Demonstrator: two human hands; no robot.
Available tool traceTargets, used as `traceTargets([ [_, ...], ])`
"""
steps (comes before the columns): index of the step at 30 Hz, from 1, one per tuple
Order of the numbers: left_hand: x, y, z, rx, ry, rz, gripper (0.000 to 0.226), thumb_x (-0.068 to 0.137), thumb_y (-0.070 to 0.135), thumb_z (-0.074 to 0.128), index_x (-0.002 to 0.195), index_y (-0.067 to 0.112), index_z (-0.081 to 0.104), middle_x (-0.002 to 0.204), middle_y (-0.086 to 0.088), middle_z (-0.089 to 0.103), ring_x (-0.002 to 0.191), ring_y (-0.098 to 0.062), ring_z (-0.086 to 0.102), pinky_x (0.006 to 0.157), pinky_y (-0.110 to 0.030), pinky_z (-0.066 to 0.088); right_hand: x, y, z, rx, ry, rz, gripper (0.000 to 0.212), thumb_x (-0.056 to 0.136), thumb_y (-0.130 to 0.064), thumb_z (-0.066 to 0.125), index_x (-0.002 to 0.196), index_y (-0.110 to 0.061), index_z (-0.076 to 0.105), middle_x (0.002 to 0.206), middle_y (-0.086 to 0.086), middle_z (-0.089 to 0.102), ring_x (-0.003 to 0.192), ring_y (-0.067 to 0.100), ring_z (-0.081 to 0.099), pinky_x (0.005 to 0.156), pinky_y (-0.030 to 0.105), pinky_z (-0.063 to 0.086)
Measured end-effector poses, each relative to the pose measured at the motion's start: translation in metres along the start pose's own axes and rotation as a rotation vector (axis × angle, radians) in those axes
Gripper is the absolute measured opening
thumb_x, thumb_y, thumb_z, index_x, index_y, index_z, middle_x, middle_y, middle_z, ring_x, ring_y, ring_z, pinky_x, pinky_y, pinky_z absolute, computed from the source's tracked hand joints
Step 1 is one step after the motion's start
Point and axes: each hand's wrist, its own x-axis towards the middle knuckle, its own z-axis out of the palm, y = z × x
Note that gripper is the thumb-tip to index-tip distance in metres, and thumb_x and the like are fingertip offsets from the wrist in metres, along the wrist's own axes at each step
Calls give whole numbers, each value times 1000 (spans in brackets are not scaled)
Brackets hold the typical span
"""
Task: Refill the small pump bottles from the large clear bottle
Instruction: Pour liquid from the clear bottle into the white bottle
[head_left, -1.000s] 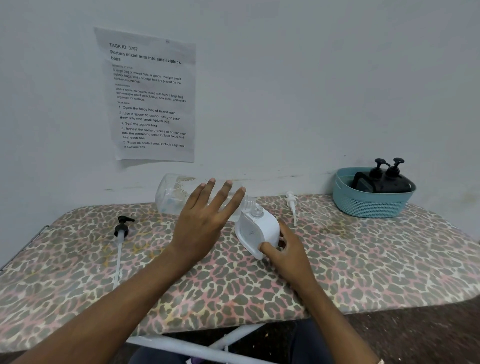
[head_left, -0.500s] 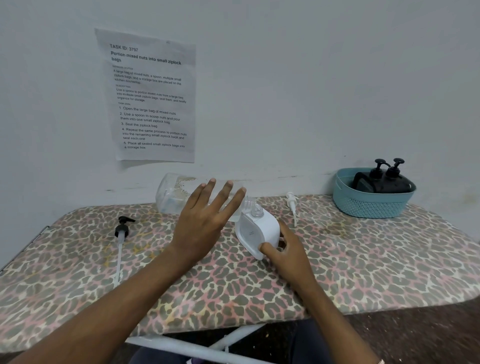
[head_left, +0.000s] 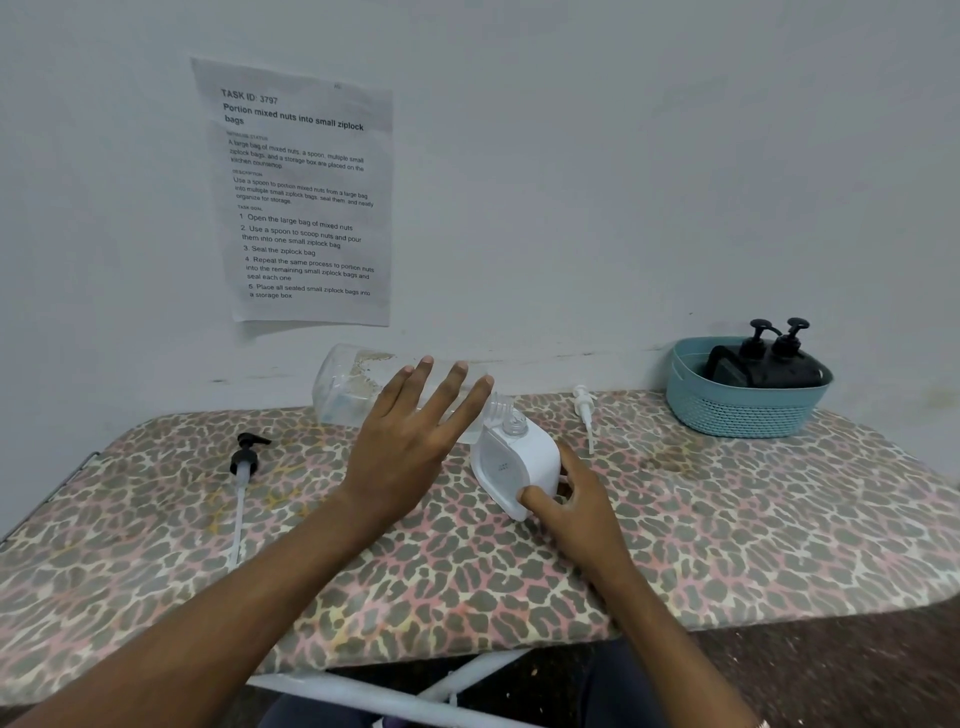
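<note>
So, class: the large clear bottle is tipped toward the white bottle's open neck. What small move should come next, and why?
Probably a slight further tilt of the large clear bottle under the left hand: its mouth meets the white bottle neck, little liquid seems left inside, and the right hand steadies the base.

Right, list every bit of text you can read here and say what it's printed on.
All on the paper sheet taped to the wall:
"TASK ID: 3797"
"Portion mixed nuts into small ziplock bags"
"1. Open the large bag of mixed nuts"
"3. Seal the ziplock bag"
"5. Place all sealed small ziplock bags into a storage box"
Small grey section headings: too blurred to read.
White bottle: tiny grey mark, unreadable.
</note>
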Motion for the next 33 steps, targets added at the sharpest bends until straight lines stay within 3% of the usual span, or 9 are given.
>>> traceTargets([
  [9, 0, -1, -1, 4, -18, 10, 78, 89, -13, 26, 157, 18, 46, 152, -17, 56, 136, -48, 54, 114, -56, 42, -1, -2, 0, -1, 7, 1, 57, 79, -33, 69, 132, -44, 53, 120, -27, 62, 103, -16, 58, 75, 4, 47],
  [16, 0, -2, -1, 24, -14, 18, 78, 89, -14, 29, 158, 18, 45, 152, -18, 56, 137, -48, 53, 115, -56, 41, -2, -1, -1, 4, 5, 5, 55, 86, -21, 75, 130, -45, 53, 119, -28, 61, 104, -18, 57, 76, 4, 47],
  [23, 1, -2, -1, 28, 1, 27, 84, 82, -19, 49, 158, 17, 45, 153, -18, 55, 137, -48, 53, 115, -56, 41, -2, -3, 0, 1, 4, 3, 56, 78, -32, 69, 130, -45, 52, 118, -29, 61, 103, -19, 57, 74, 3, 46],
  [33, 2, -3, -1, 37, -4, 35, 84, 83, -19, 52, 158, 17, 46, 152, -18, 56, 136, -48, 54, 115, -56, 41, -1, -1, 0, 6, 0, 2, 57, 79, -33, 69, 132, -45, 54, 122, -26, 63, 105, -14, 58, 76, 4, 47],
])
